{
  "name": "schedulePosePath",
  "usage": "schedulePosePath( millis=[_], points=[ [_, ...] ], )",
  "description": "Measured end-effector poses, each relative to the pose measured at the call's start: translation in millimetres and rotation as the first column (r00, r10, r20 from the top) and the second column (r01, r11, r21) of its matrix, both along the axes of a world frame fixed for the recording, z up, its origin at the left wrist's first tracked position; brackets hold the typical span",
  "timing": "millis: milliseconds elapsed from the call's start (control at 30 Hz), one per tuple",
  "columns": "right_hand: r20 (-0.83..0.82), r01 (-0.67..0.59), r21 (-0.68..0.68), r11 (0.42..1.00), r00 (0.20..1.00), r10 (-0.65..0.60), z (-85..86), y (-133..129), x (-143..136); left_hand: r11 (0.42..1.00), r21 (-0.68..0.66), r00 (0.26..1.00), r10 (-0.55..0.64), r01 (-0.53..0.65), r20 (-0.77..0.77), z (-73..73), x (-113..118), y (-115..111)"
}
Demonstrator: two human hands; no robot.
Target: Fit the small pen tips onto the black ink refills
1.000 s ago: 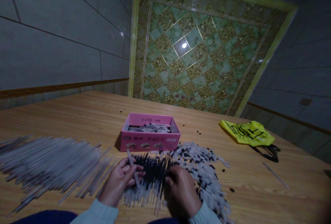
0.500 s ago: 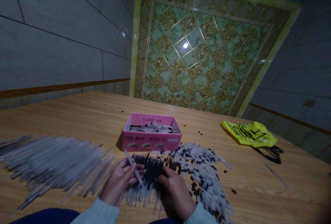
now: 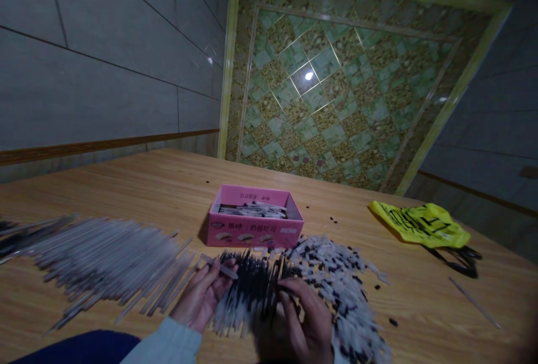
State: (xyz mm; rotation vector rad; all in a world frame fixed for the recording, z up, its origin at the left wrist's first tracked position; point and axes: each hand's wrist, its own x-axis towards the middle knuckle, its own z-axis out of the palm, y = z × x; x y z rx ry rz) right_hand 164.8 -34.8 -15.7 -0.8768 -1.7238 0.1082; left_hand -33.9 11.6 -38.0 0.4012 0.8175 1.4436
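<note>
Between the thumb and fingers of my left hand (image 3: 204, 292) lies a pale pen barrel (image 3: 219, 266), tilted down to the right. My right hand (image 3: 309, 316) is pinched at the right edge of a heap of thin black-and-clear sticks that look like pen refills (image 3: 246, 280); something dark shows at its fingertips, too blurred to name. Left of my left hand, many pale pen barrels (image 3: 113, 260) lie side by side. A pile of small white and black pieces, like pen caps and plugs (image 3: 336, 280), spreads to the right of my right hand.
Behind the refills stands an open pink box (image 3: 255, 232), with pale and dark sticks inside. A yellow bag (image 3: 420, 223) with black straps lies at the right, near a single thin stick (image 3: 474, 302). The wooden table (image 3: 168, 179) meets tiled walls at the back.
My right hand has drawn back from the refill heap toward me and to the right. The barrel in my left hand has turned flatter. The whole view has shifted slightly.
</note>
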Motion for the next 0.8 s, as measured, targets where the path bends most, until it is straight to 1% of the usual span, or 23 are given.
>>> schedulePosePath(
  millis=[67,167,233,267,300,333,367,400,433,500,533,567,600,633,700,800],
  points=[
    [-0.178,-0.001,0.017,1.000,0.984,0.004,4.0,-8.3,-9.0,1.000,-0.003,1.000,0.005,-0.005,0.016,-0.1,0.6,0.1],
    [-0.308,-0.029,0.021,0.999,0.951,0.034,8.0,-16.2,-20.8,1.000,0.009,1.000,0.000,0.000,-0.025,1.3,1.8,-0.9],
    [-0.361,-0.037,-0.023,0.999,0.932,0.026,9.8,-17.1,-22.8,0.998,0.045,0.991,-0.041,0.047,-0.130,3.4,2.2,-3.1],
    [-0.399,-0.042,-0.063,0.997,0.917,0.013,10.8,-16.2,-21.7,0.993,0.084,0.974,-0.059,0.080,-0.219,4.5,2.1,-4.5],
    [-0.447,-0.044,-0.105,0.993,0.894,-0.008,12.0,-14.6,-19.3,0.985,0.136,0.941,-0.056,0.106,-0.333,5.3,1.7,-6.0],
    [-0.500,-0.046,-0.142,0.989,0.866,-0.032,13.5,-12.4,-16.0,0.973,0.196,0.885,-0.021,0.126,-0.465,5.7,1.1,-7.5],
    [-0.553,-0.049,-0.166,0.985,0.831,-0.052,15.1,-9.9,-12.1,0.955,0.262,0.800,0.048,0.138,-0.598,5.5,0.3,-8.8],
    [-0.602,-0.055,-0.179,0.982,0.796,-0.065,16.8,-7.2,-8.1,0.932,0.328,0.687,0.138,0.153,-0.713,4.8,-0.6,-9.7],
    [-0.640,-0.061,-0.183,0.981,0.765,-0.071,18.4,-4.5,-4.1,0.907,0.383,0.557,0.230,0.174,-0.798,3.7,-1.6,-10.4],
    [-0.677,-0.073,-0.190,0.979,0.732,-0.076,20.9,0.0,2.5,0.855,0.451,0.308,0.370,0.257,-0.876,1.0,-3.4,-10.8],
    [-0.681,-0.077,-0.196,0.978,0.728,-0.079,21.8,1.6,4.9,0.827,0.470,0.212,0.421,0.309,-0.882,0.0,-3.9,-10.7],
    [-0.677,-0.077,-0.204,0.976,0.731,-0.084,22.4,2.7,6.7,0.800,0.481,0.140,0.463,0.358,-0.875,-0.7,-4.3,-10.6],
    [-0.669,-0.071,-0.215,0.974,0.737,-0.094,22.9,3.2,7.9,0.777,0.488,0.088,0.497,0.399,-0.863,-0.8,-4.3,-10.5],
    [-0.659,-0.063,-0.226,0.972,0.745,-0.105,23.4,3.4,8.6,0.755,0.498,0.055,0.528,0.428,-0.848,-0.5,-4.2,-10.7],
    [-0.642,-0.054,-0.242,0.969,0.757,-0.119,24.2,2.9,8.9,0.720,0.516,0.021,0.574,0.464,-0.819,0.9,-3.6,-11.4],
    [-0.616,-0.051,-0.259,0.964,0.778,-0.125,24.5,1.6,7.7,0.691,0.532,-0.017,0.617,0.489,-0.786,2.5,-3.0,-12.7]
  ],
)
